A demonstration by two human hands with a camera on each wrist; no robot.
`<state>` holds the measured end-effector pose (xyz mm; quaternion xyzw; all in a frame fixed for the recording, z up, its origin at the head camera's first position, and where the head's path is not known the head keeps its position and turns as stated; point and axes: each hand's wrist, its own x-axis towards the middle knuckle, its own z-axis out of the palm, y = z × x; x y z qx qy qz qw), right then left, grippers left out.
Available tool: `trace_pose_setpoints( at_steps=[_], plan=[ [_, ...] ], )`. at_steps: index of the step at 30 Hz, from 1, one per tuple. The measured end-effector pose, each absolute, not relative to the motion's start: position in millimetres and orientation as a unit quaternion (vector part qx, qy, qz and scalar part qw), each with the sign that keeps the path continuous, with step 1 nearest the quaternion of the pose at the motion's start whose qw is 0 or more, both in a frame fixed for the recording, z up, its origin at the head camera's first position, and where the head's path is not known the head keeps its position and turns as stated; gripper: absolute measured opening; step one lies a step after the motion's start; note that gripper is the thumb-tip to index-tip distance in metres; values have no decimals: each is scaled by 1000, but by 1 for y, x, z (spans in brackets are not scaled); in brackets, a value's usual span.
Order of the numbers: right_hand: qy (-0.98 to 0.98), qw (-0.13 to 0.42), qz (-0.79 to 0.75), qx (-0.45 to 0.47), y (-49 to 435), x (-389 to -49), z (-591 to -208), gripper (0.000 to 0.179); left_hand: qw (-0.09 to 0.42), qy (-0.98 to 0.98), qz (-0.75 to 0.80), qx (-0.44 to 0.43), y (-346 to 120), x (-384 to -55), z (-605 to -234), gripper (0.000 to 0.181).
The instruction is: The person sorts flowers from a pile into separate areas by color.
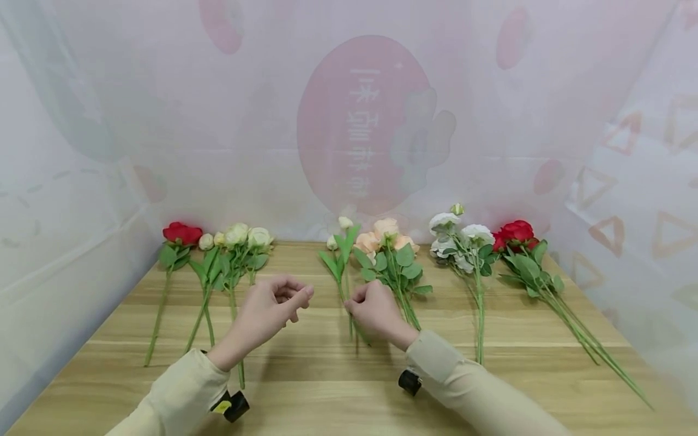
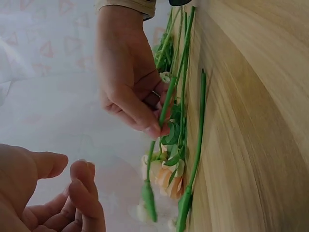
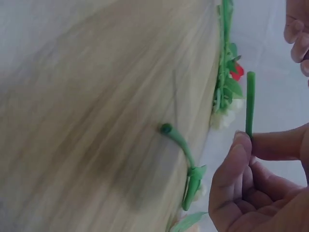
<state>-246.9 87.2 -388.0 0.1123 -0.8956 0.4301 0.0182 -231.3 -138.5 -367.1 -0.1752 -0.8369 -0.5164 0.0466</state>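
Observation:
My right hand [image 1: 377, 310] pinches the green stem of a white tulip [image 1: 345, 223] between thumb and index finger, in the middle of the table. In the left wrist view the pinched stem [image 2: 166, 104] is raised off the wood. A second white tulip [image 1: 331, 243] lies beside it, its stem [image 2: 200, 130] on the table. To the left, my left hand [image 1: 266, 310] hovers over the table with loosely bent fingers and nothing between them. Peach roses [image 1: 386, 230] with leafy stems lie just right of the tulips, partly behind the right hand.
On the left of the wooden table [image 1: 305, 387] lie a red rose [image 1: 182, 233] and cream-white flowers [image 1: 237, 235]. White flowers [image 1: 477, 235] and red roses [image 1: 515, 233] lie on the right. A printed cloth [image 1: 262, 121] encloses the back and sides.

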Motion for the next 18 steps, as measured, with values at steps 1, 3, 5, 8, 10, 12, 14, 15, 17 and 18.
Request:
trace_pose_setpoints(
  at_steps=[1, 3, 5, 8, 10, 12, 14, 15, 17, 18],
  plan=[
    [-899, 15, 422, 115, 88, -248, -389, 51, 44, -840, -510, -177, -139, -232, -368, 29],
    [-905, 10, 409, 121, 89, -251, -391, 56, 41, -846, -500, -181, -140, -232, -369, 30],
    [-908, 0, 401, 122, 90, -254, -392, 56, 39, -851, -491, -185, -141, -233, -369, 30],
    [-915, -19, 382, 131, 92, -259, -395, 54, 36, -857, -477, -191, -142, -234, -369, 24],
    [-922, -34, 359, 139, 93, -262, -396, 52, 32, -861, -468, -194, -143, -234, -368, 21],
    [-929, -43, 337, 148, 93, -265, -396, 52, 25, -864, -464, -195, -143, -233, -367, 19],
    [-935, -50, 316, 151, 93, -266, -395, 52, 17, -866, -461, -192, -144, -233, -366, 19],
    [-939, -52, 307, 150, 93, -266, -395, 52, 13, -868, -459, -191, -145, -233, -365, 19],
    [-942, -54, 298, 145, 93, -266, -392, 53, 8, -871, -454, -188, -146, -233, -364, 18],
    [-943, -54, 296, 140, 94, -265, -391, 53, 6, -873, -452, -186, -147, -233, -363, 18]
  ],
)
